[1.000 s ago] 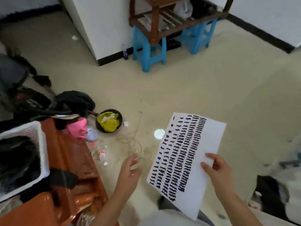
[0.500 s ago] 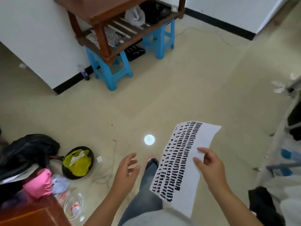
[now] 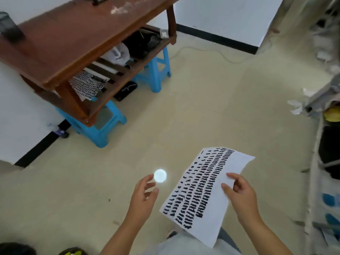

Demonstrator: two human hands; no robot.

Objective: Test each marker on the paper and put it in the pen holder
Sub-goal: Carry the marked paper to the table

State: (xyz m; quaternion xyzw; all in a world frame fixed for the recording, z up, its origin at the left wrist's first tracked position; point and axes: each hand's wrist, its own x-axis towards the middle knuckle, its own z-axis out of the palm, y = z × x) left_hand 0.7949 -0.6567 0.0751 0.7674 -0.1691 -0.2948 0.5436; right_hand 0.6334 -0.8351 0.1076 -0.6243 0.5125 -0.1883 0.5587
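Standing over a beige floor (image 3: 211, 111), I pinch the marker-streaked paper (image 3: 206, 194) by its right edge with my right hand (image 3: 241, 197). My left hand (image 3: 143, 197) hangs empty beside it, fingers loosely spread. Ahead, a brown wooden table (image 3: 77, 34) rests on blue stools (image 3: 156, 70) against white walls (image 3: 220, 15).

White paper (image 3: 233, 168) rows of black marks; blue stools (image 3: 103, 126).

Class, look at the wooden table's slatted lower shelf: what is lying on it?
On the lower shelf lie a marked sheet, a white plastic bag and a dark bundle. The tabletop covers the shelf's rear part, so anything there is hidden.
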